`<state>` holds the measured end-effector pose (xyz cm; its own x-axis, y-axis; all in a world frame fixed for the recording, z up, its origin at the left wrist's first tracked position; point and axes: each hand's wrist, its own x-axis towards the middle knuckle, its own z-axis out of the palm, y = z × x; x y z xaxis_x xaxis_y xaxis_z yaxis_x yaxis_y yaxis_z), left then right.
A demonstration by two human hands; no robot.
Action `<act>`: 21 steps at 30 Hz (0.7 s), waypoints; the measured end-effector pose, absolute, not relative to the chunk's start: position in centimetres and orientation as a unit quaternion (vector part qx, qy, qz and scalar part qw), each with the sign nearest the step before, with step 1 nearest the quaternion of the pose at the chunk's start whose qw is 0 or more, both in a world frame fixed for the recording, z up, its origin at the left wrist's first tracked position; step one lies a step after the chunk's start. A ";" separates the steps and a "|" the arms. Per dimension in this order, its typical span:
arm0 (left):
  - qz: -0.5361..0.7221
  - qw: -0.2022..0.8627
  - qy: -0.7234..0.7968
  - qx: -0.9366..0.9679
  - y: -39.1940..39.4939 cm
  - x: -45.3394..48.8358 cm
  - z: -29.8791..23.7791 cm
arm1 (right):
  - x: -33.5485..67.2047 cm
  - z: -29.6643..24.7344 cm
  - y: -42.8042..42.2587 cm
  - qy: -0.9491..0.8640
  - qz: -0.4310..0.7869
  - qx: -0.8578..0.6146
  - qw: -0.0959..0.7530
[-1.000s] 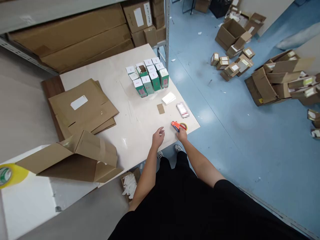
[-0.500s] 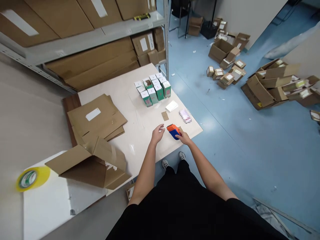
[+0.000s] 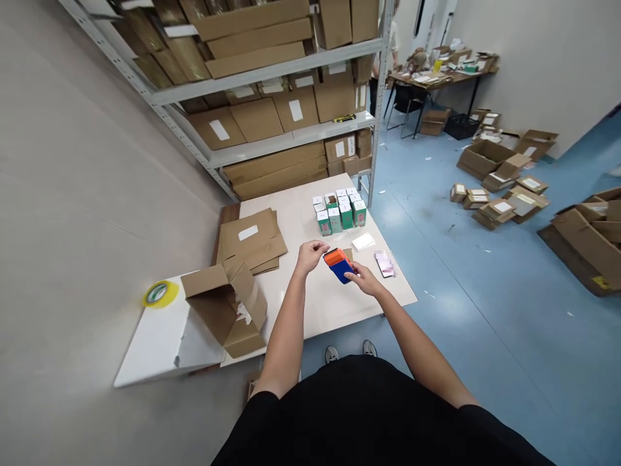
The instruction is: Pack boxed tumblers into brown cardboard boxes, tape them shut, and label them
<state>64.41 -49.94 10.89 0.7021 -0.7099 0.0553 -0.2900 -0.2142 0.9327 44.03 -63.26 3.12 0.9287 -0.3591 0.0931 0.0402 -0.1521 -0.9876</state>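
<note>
My right hand (image 3: 365, 278) grips a blue-and-orange handheld device (image 3: 341, 266) by its lower right side, above the table. The device is tilted, with its orange end toward my left hand (image 3: 310, 255). The fingers of that hand are pinched together right at the device's dark upper edge; whether something thin is between them I cannot make out. Just beyond the device lie a small white stack (image 3: 363, 241) and a phone-like object (image 3: 385, 264), partly pixelated. Several green-and-white small boxes (image 3: 346, 215) stand in rows farther back.
Flattened cardboard (image 3: 255, 239) and an open carton (image 3: 228, 304) occupy the left of the pale table (image 3: 310, 317). A yellow tape roll (image 3: 160, 294) rests on a white surface (image 3: 150, 343). Behind stands a shelf rack (image 3: 291, 141) with cartons. More boxes (image 3: 492, 212) litter the blue floor; a person (image 3: 392, 48) stands far back.
My left hand's fingers, spread a little apart from the device before, are now pinched at its upper edge. The camera has tilted up, bringing more of the shelf and a far desk into view.
</note>
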 end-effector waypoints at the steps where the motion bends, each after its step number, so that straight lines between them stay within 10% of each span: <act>1: -0.156 0.536 -0.322 0.765 -49.7 64.1 11.5 | 44.1 3.1 -63.3 0.099 -0.154 -0.736 0.652; 21: 0.107 0.478 -0.333 0.806 -39.6 55.6 18.0 | 48.7 5.4 -59.7 0.081 -0.166 -0.769 0.612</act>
<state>55.61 -39.56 17.99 0.7550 -0.4344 0.4912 -0.6393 -0.3209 0.6988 48.66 -59.72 5.37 0.9315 -0.3281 0.1569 0.0795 -0.2372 -0.9682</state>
